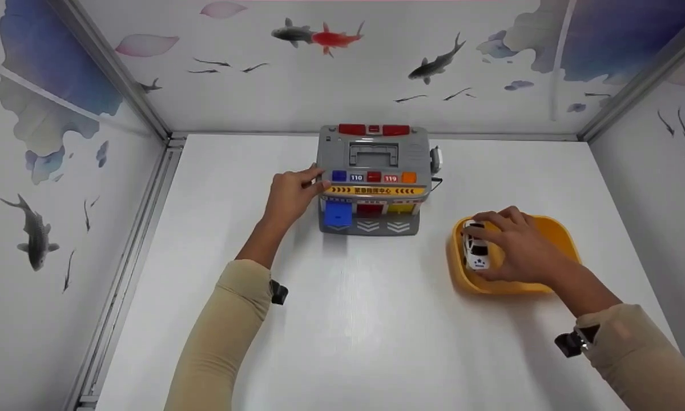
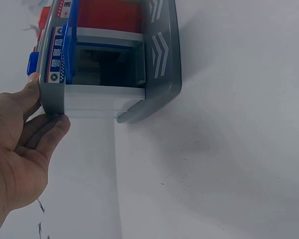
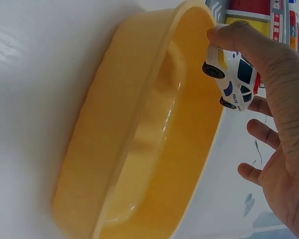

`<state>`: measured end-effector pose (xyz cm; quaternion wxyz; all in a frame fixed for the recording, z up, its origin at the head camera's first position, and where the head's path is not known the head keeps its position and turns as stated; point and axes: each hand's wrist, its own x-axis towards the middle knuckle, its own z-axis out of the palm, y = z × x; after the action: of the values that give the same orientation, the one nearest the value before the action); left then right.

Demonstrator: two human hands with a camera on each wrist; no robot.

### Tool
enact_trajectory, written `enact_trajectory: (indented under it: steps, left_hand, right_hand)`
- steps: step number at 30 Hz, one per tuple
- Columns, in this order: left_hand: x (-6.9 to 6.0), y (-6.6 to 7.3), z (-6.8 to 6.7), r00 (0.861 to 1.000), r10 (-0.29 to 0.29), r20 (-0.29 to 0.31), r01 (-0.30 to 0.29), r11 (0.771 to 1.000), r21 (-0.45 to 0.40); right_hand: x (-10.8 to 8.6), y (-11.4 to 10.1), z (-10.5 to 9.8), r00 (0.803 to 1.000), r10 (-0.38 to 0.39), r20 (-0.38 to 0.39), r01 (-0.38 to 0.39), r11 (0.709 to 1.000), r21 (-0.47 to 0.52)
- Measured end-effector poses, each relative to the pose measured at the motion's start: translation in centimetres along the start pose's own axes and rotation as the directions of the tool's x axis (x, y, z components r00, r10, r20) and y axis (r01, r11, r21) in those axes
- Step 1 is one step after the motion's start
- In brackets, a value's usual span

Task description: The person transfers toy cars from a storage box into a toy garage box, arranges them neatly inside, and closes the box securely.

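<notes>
A grey toy police and fire station [image 1: 374,160] stands at the back of the table, with coloured buttons along its roof edge. Its blue door [image 1: 338,213] is swung up, and the left wrist view shows the dark bay behind it. My left hand [image 1: 291,197] grips the station's left front corner, thumb near the blue button [image 2: 33,63] and fingers against the side. My right hand [image 1: 516,245] pinches a white toy police car [image 3: 234,74] by its ends, thumb and index finger apart from the other fingers. The car is over the left end of a yellow tub [image 1: 559,234].
Red [image 1: 370,210] and yellow [image 1: 401,208] doors sit beside the blue one, both down. A white handset-like part [image 1: 436,159] hangs on the station's right side. White walls [image 1: 377,97] with painted fish enclose the table's back and sides.
</notes>
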<state>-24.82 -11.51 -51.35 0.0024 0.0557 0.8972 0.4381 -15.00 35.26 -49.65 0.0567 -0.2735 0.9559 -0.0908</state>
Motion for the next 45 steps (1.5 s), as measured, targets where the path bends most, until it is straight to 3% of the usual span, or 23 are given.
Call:
enact_trajectory:
  steps: [18, 27, 45]
  left_hand:
    - [0.0, 0.3, 0.1, 0.999, -0.045, 0.008, 0.045, 0.999, 0.026]
    - [0.0, 0.2, 0.1, 1.000, -0.018, 0.004, 0.018, 0.999, 0.051]
    - [0.0, 0.4, 0.2, 0.999, -0.045, 0.011, 0.044, 0.998, 0.036]
  right_hand:
    - [4.0, -4.1, 2.6, 0.998, -0.053, 0.022, 0.052, 0.997, 0.050]
    - [5.8, -6.1, 3.9, 0.996, -0.083, 0.027, 0.081, 0.993, 0.091]
    - [9.6, -10.2, 6.3, 0.983, -0.066, 0.171, 0.038, 0.986, 0.164]
